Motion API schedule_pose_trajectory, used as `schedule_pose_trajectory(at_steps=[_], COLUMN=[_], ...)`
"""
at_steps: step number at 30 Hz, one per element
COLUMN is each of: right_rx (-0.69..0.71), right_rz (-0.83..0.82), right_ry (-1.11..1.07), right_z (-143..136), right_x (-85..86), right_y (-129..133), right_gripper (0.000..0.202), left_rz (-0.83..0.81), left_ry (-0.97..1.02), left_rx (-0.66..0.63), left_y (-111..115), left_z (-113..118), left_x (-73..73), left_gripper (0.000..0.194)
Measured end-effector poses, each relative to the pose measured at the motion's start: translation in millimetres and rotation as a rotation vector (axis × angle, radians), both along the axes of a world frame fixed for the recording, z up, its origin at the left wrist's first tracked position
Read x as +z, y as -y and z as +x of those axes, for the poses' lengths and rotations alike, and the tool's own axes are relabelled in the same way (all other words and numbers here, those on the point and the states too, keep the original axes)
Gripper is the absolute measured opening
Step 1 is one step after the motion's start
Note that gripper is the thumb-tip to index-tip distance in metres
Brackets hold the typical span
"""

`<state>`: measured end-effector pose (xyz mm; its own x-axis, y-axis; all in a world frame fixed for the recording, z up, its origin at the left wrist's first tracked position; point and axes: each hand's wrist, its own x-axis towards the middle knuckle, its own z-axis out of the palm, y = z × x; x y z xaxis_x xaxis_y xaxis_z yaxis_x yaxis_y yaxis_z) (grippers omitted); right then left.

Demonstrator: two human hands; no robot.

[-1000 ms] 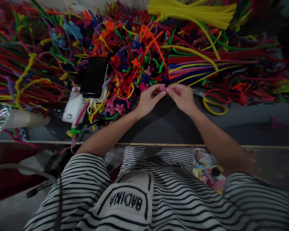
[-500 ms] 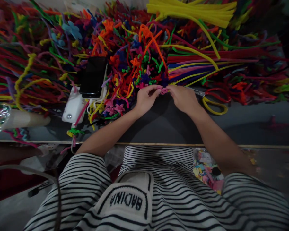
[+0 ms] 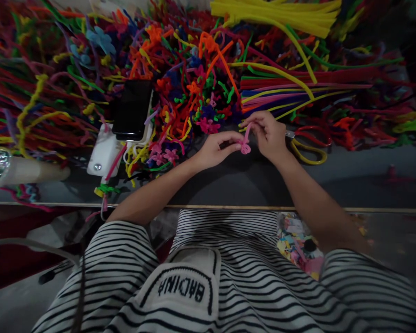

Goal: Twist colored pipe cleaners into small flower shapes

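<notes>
Pinching a pink pipe cleaner (image 3: 244,146), left hand (image 3: 213,150) and right hand (image 3: 268,134) meet.

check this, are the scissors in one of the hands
No, the scissors lie on the table just beside the right hand, while both hands pinch a pink pipe cleaner.

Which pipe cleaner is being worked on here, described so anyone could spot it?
Start at the bare dark strip of table before the colourful pile. There the left hand and right hand meet on a pink pipe cleaner. Unlike the heaped ones, it is held, with a small loop.
</notes>
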<state>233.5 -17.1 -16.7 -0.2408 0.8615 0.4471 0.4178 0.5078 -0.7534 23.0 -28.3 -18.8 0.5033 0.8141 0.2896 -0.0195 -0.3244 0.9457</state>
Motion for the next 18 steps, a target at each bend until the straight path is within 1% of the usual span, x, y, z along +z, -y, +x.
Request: schedule_pose_trajectory(at_steps=[2, 4, 8, 11, 15, 18], right_rx=[0.018, 0.021, 0.055, 0.083, 0.107, 0.061], right_rz=[-0.045, -0.042, 0.075, 0.146, 0.236, 0.230], right_ry=[-0.096, -0.096, 0.064, 0.134, 0.204, 0.289], right_z=[-6.7, -11.4, -13.6, -11.3, -7.5, -7.1], right_x=[-2.3, -2.9, -2.0, -4.0, -10.3, -12.6], right_y=[2.8, 4.2, 3.4, 2.4, 2.6, 3.7], right_gripper=[0.049, 0.051, 0.060, 0.063, 0.059, 0.052], left_rz=[0.025, 0.043, 0.019, -0.017, -0.037, -0.050], left_ry=[-0.004, 0.006, 0.062, 0.088, 0.059, 0.060], left_rx=[0.020, 0.044, 0.078, 0.106, 0.174, 0.212], left_y=[-2.1, -4.1, -6.3, -7.8, -10.3, -11.3], left_z=[-2.9, -4.5, -3.6, -3.0, -4.3, -4.8], left_x=[1.8, 2.1, 0.0, -1.2, -2.3, -4.1], left_gripper=[0.044, 0.045, 0.049, 0.051, 0.054, 0.055])
